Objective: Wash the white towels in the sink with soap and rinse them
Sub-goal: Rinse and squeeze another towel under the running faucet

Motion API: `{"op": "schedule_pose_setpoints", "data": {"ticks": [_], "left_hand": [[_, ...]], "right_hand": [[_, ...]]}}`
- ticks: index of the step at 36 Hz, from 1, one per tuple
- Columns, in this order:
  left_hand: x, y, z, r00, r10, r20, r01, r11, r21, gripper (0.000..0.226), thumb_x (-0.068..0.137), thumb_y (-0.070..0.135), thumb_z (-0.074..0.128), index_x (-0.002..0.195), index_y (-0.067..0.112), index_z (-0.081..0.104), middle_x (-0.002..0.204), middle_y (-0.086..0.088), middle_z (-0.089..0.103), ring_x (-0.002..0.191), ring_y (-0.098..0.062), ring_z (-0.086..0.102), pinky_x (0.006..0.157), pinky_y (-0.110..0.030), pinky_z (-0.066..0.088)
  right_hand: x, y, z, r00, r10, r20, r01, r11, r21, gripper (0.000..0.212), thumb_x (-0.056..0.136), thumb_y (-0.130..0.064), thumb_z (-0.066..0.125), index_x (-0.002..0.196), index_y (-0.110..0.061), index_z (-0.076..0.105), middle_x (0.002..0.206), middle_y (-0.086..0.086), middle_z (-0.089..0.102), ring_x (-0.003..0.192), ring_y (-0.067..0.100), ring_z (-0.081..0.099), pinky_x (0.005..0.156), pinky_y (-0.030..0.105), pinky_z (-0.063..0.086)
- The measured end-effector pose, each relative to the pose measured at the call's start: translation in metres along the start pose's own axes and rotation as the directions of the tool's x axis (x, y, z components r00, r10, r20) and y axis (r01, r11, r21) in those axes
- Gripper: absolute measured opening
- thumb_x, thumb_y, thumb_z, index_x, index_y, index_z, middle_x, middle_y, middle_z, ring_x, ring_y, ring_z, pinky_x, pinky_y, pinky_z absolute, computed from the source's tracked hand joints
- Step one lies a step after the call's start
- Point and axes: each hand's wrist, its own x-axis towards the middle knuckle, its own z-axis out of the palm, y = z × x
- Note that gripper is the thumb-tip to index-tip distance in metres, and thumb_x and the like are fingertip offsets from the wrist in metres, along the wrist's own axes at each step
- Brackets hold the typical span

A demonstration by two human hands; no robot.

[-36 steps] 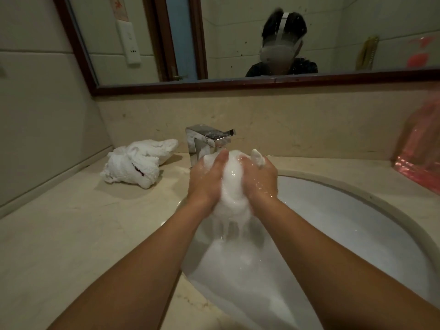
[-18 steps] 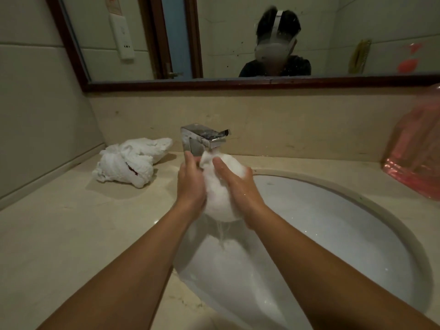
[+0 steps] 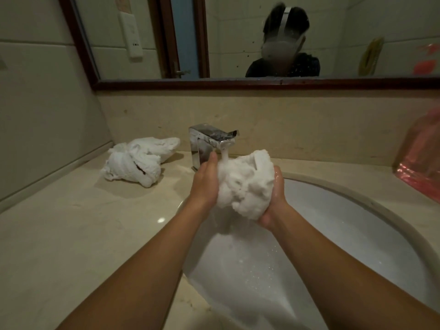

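Over sink [image 3: 357,210]: sodden bunched towel [image 3: 245,184] (sudsy-looking, dripping) cupped between left hand [image 3: 204,184], right hand [image 3: 273,198].

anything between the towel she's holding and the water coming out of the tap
Nothing visible. The left hand and right hand hold the bunched white towel right under the faucet, over the sink, and the stream lands straight on its top.

A dark wood-framed mirror [image 3: 238,83] hangs above a beige stone backsplash [image 3: 297,120]. Left of the mirror stands a pale tiled wall [image 3: 35,103]; below it spreads a beige marble countertop [image 3: 71,234], dimly lit, with a small glare spot.
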Motion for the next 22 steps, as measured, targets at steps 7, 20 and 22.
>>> {"op": "schedule_pose_setpoints", "data": {"ticks": [7,20,22], "left_hand": [[0.009,-0.009,0.0,0.999,0.03,-0.016,-0.031,0.995,-0.099,0.108,0.065,0.106,0.035,0.134,0.031,0.069,0.13,0.003,0.073,0.121,-0.02,0.068,0.11,-0.049,0.052],[0.004,-0.001,0.003,0.932,0.06,-0.357,-0.076,0.997,-0.032,0.085,0.088,0.091,0.034,0.089,0.013,0.065,0.09,-0.005,0.07,0.088,-0.024,0.065,0.079,-0.039,0.05],[0.001,0.0,0.004,0.917,0.062,-0.395,-0.076,0.997,-0.021,0.105,0.077,0.1,0.028,0.116,0.012,0.07,0.114,-0.007,0.073,0.108,-0.027,0.068,0.096,-0.046,0.054]], "right_hand": [[-0.011,-0.006,0.011,0.987,0.038,0.153,-0.025,0.996,-0.091,0.061,0.105,-0.051,0.042,0.059,-0.022,0.068,0.063,0.001,0.065,0.058,0.02,0.066,0.053,0.031,0.053],[-0.032,-0.025,0.006,0.992,0.057,0.113,-0.051,0.997,-0.051,0.094,0.095,-0.086,0.028,0.134,-0.012,0.07,0.129,0.022,0.073,0.112,0.042,0.074,0.095,0.05,0.055],[-0.035,-0.025,0.011,0.992,0.009,0.125,0.002,0.996,-0.091,0.094,0.094,-0.086,0.031,0.138,-0.013,0.069,0.13,0.021,0.073,0.117,0.042,0.072,0.104,0.053,0.053]]}}
